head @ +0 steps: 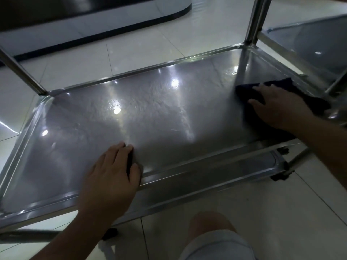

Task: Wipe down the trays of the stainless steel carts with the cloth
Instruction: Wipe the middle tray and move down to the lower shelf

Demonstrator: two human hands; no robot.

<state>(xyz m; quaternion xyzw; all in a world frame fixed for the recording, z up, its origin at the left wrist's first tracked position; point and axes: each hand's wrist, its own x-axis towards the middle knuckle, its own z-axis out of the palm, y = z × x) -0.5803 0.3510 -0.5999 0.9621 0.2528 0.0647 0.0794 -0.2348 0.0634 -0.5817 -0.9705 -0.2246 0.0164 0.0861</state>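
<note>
Pressing flat on 1 dark cloth [281, 91] at tray [159, 117] right end: right hand [279, 107], fingers straight. Resting on near rim: left hand [110, 177], fingers extended, holding nothing. 2 upright posts [256, 21] cut off above; second tray [308, 40] partly out of frame.

The single head-worn camera looked forward and steeply down from close above the tray [169, 113], which filled most of the wide-angle frame; the left hand [110, 177] sat nearest the lens, the right hand [281, 107] farther right.
</note>
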